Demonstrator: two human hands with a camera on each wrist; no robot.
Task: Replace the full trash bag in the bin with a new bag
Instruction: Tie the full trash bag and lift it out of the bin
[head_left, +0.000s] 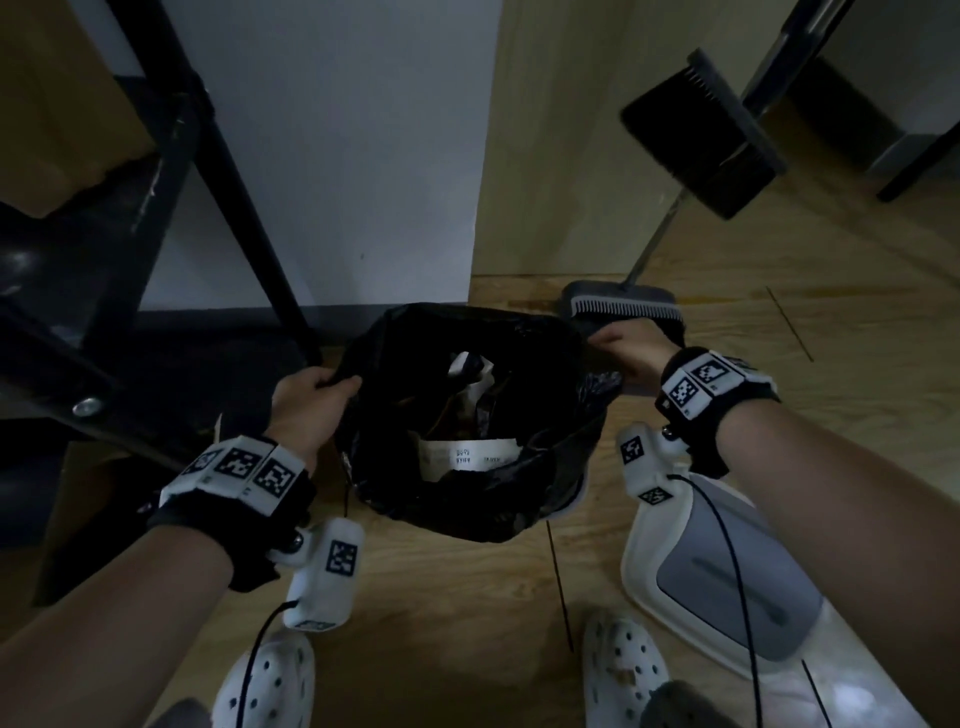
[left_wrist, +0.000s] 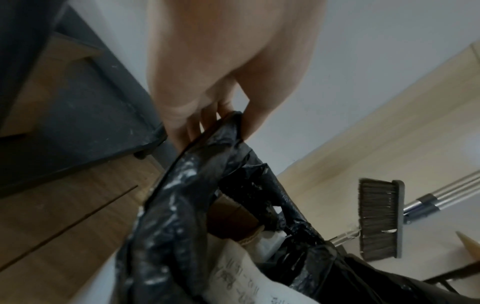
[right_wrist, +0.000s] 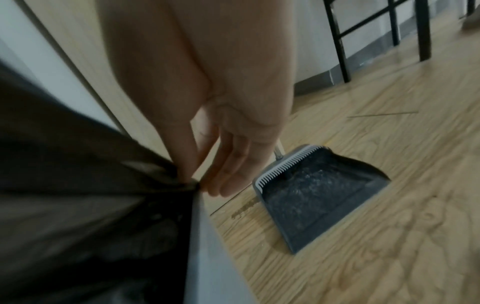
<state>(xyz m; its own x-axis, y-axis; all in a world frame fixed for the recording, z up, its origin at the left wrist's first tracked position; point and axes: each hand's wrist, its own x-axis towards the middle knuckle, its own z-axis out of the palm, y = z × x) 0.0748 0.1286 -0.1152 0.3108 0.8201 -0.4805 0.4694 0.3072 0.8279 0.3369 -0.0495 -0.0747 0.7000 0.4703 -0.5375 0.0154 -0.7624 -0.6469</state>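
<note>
A full black trash bag (head_left: 524, 483) stands open on the floor in the head view, with paper and wrappers (head_left: 467, 452) showing inside. My left hand (head_left: 311, 400) grips the bag's left rim; the left wrist view shows its fingers (left_wrist: 205, 121) curled over the black plastic (left_wrist: 182, 205). My right hand (head_left: 631, 348) holds the right rim. In the right wrist view its thumb and forefinger pinch a gathered corner of the bag (right_wrist: 182, 181) at the white bin edge (right_wrist: 205, 236). Most of the bin is hidden under the bag.
A white and grey bin lid (head_left: 727, 577) lies on the wooden floor at the right. A grey dustpan (head_left: 623, 304) (right_wrist: 319, 191) stands just behind my right hand, a broom (head_left: 706, 135) above it. Black table legs (head_left: 218, 171) rise at the left. My white shoes (head_left: 623, 670) stand below.
</note>
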